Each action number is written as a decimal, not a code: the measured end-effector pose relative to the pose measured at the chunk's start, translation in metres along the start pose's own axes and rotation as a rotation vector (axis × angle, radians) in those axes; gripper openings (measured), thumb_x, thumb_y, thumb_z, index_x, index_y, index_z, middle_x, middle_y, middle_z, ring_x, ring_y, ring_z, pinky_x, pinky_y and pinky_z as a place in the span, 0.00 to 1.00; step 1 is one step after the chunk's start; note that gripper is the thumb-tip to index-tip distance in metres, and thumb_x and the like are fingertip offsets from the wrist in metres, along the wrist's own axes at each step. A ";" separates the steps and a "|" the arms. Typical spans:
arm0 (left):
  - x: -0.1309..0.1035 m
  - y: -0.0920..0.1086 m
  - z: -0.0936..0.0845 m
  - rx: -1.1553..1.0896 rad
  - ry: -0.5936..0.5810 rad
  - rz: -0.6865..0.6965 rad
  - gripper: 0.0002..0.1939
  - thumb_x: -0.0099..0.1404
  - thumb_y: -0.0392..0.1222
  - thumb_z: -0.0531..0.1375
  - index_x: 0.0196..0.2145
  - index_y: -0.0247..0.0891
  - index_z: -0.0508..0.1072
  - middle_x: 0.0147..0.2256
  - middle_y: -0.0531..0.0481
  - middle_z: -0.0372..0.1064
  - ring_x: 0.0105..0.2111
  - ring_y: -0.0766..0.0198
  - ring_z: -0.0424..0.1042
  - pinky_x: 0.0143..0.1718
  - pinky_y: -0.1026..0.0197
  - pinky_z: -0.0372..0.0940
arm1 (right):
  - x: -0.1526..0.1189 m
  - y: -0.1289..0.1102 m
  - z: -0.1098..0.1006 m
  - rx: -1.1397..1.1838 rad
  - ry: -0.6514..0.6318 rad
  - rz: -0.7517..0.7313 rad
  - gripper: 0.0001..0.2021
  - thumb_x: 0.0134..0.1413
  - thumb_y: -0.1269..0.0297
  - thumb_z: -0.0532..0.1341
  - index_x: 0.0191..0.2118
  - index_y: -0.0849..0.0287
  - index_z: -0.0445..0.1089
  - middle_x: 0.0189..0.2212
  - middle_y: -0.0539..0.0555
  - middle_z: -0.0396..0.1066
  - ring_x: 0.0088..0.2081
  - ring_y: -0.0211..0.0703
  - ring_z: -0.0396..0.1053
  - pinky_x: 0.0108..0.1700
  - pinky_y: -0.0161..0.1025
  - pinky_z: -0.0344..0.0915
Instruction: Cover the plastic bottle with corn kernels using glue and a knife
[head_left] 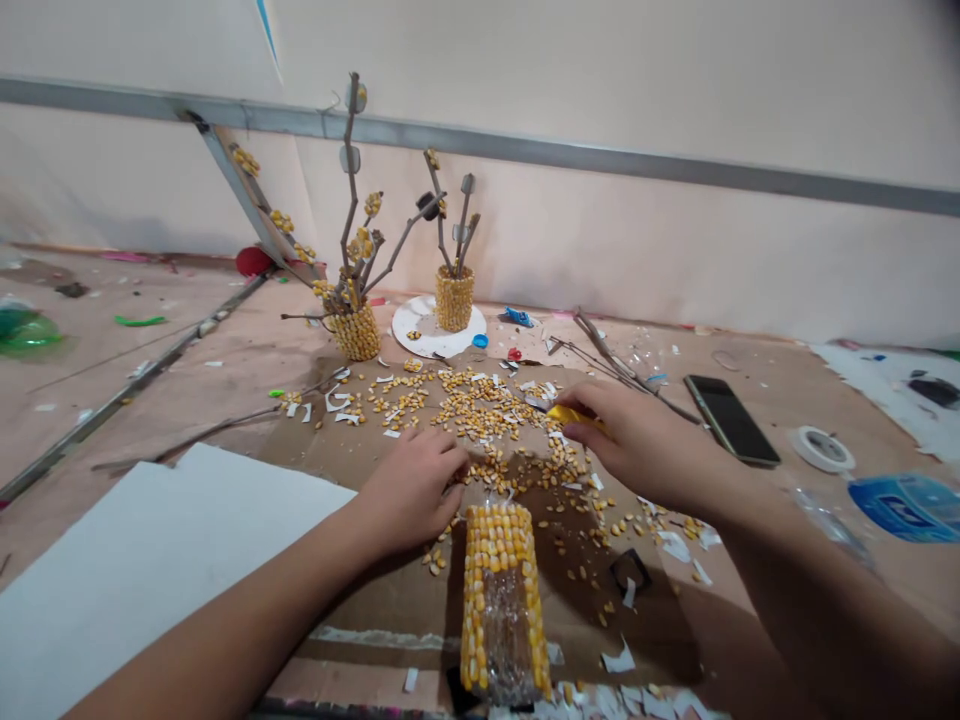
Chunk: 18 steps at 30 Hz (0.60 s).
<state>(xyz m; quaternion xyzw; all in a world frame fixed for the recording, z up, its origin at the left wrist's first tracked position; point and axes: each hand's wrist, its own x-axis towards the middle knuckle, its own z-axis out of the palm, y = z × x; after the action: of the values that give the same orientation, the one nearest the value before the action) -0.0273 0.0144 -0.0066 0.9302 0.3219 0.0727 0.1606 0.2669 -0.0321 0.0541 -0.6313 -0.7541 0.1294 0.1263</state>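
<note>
Loose corn kernels [480, 405] lie scattered over a brown cardboard sheet [360, 590]. My left hand [416, 485] rests at their near left edge with its fingers curled; anything between the fingertips is hidden. On the right, my right hand [619, 430] is closed around a yellow cutter [571, 415], its tip pointing left over the kernels. Below and between my hands, a clear plastic cylinder [504, 610] is partly covered in rows of kernels, with a bare glossy patch on its near side. Neither hand touches the cylinder.
Two kernel-covered pots [354, 332] with branches stand at the back, one on a white disc [420, 340]. White sheets [187, 540] lie at left. Right are a phone [731, 420], a tape roll [823, 449] and a blue-labelled bottle [904, 507]. Twigs [607, 350] lie behind my right hand.
</note>
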 end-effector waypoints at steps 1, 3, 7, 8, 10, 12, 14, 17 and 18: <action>0.000 0.001 0.000 -0.004 0.004 -0.005 0.05 0.68 0.34 0.58 0.37 0.39 0.75 0.39 0.43 0.74 0.41 0.50 0.71 0.47 0.46 0.64 | 0.003 -0.004 -0.002 0.029 0.025 -0.023 0.08 0.69 0.62 0.58 0.48 0.52 0.73 0.47 0.58 0.79 0.48 0.56 0.76 0.50 0.53 0.71; 0.002 0.003 0.000 -0.020 0.020 -0.007 0.07 0.69 0.34 0.58 0.39 0.39 0.76 0.40 0.44 0.74 0.42 0.51 0.71 0.48 0.47 0.63 | 0.007 -0.007 -0.001 0.070 0.059 -0.062 0.09 0.70 0.61 0.57 0.49 0.53 0.73 0.48 0.59 0.79 0.50 0.56 0.75 0.52 0.52 0.70; 0.009 0.005 0.005 -0.051 0.035 0.024 0.13 0.73 0.34 0.56 0.48 0.41 0.79 0.45 0.42 0.73 0.46 0.50 0.72 0.51 0.47 0.63 | 0.010 -0.001 0.014 0.102 -0.003 -0.068 0.12 0.73 0.61 0.54 0.51 0.54 0.73 0.48 0.60 0.78 0.49 0.55 0.76 0.52 0.50 0.70; 0.011 0.005 0.007 -0.054 0.036 0.025 0.14 0.73 0.34 0.56 0.49 0.42 0.80 0.46 0.42 0.73 0.47 0.50 0.72 0.52 0.46 0.63 | 0.011 0.002 0.018 0.104 -0.028 -0.059 0.12 0.74 0.61 0.53 0.52 0.54 0.73 0.48 0.60 0.78 0.48 0.54 0.76 0.51 0.49 0.70; 0.015 0.006 0.011 -0.041 0.042 0.021 0.15 0.74 0.35 0.56 0.50 0.42 0.81 0.46 0.42 0.73 0.48 0.50 0.71 0.53 0.46 0.62 | 0.011 0.006 0.024 0.105 -0.056 -0.046 0.11 0.73 0.63 0.54 0.51 0.55 0.73 0.48 0.60 0.77 0.45 0.53 0.76 0.49 0.47 0.69; 0.019 0.007 0.013 -0.018 0.054 0.021 0.15 0.74 0.35 0.57 0.50 0.42 0.82 0.46 0.42 0.73 0.48 0.50 0.71 0.53 0.45 0.62 | 0.013 0.009 0.027 0.102 -0.065 -0.044 0.09 0.72 0.63 0.56 0.48 0.54 0.73 0.45 0.60 0.78 0.42 0.52 0.76 0.47 0.45 0.69; 0.021 0.008 0.013 -0.008 0.075 0.017 0.14 0.74 0.34 0.57 0.48 0.42 0.82 0.45 0.42 0.73 0.47 0.50 0.71 0.53 0.46 0.62 | 0.014 0.010 0.027 0.091 -0.081 -0.058 0.08 0.71 0.64 0.57 0.45 0.54 0.74 0.40 0.58 0.78 0.38 0.49 0.75 0.43 0.42 0.68; 0.024 0.008 0.014 -0.027 0.138 -0.010 0.12 0.74 0.36 0.57 0.44 0.40 0.82 0.44 0.43 0.73 0.46 0.52 0.70 0.52 0.47 0.61 | 0.015 0.011 0.024 0.079 -0.104 -0.088 0.08 0.70 0.65 0.56 0.40 0.55 0.73 0.33 0.56 0.77 0.35 0.48 0.73 0.38 0.40 0.65; 0.025 0.008 0.015 -0.032 0.159 -0.017 0.11 0.75 0.37 0.57 0.44 0.40 0.82 0.44 0.43 0.73 0.46 0.52 0.70 0.52 0.47 0.61 | 0.016 0.011 0.023 0.081 -0.104 -0.088 0.09 0.69 0.65 0.56 0.39 0.55 0.73 0.33 0.56 0.77 0.35 0.48 0.73 0.37 0.40 0.65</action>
<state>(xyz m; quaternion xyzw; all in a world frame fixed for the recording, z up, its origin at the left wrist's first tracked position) -0.0001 0.0204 -0.0172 0.9162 0.3401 0.1500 0.1499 0.2665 -0.0156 0.0289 -0.5844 -0.7808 0.1869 0.1178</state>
